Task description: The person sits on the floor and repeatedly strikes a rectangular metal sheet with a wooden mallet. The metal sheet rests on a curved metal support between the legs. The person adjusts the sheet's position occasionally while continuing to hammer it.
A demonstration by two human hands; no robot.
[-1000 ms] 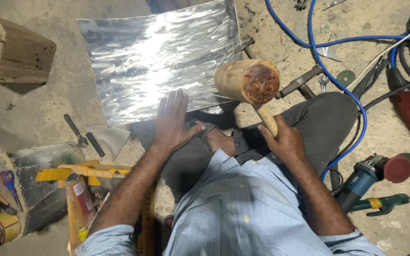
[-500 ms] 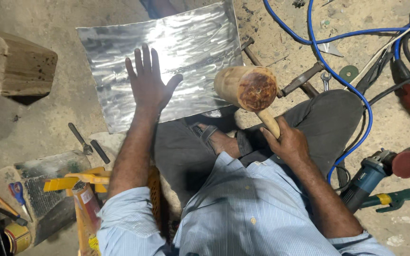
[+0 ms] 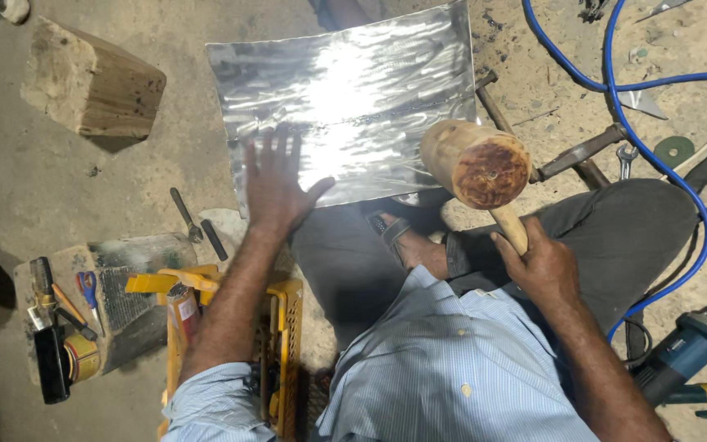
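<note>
Looks like I'm mid-flattening here: left hand (image 3: 276, 184) spread open, pressing the near edge of the metal sheet (image 3: 345, 98) on the floor, right hand (image 3: 538, 266) gripping the mallet (image 3: 476, 164) raised over its near-right corner. Next I'd want a square hit, clear of my fingers.

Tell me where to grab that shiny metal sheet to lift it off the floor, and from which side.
Take the metal sheet by its near corner, where the left hand lies flat with fingers spread. It is thin and lies flat on the ground, so a pinch at the rim probably suits best, coming from the sitter's side. The right hand holds the wooden mallet.
</note>
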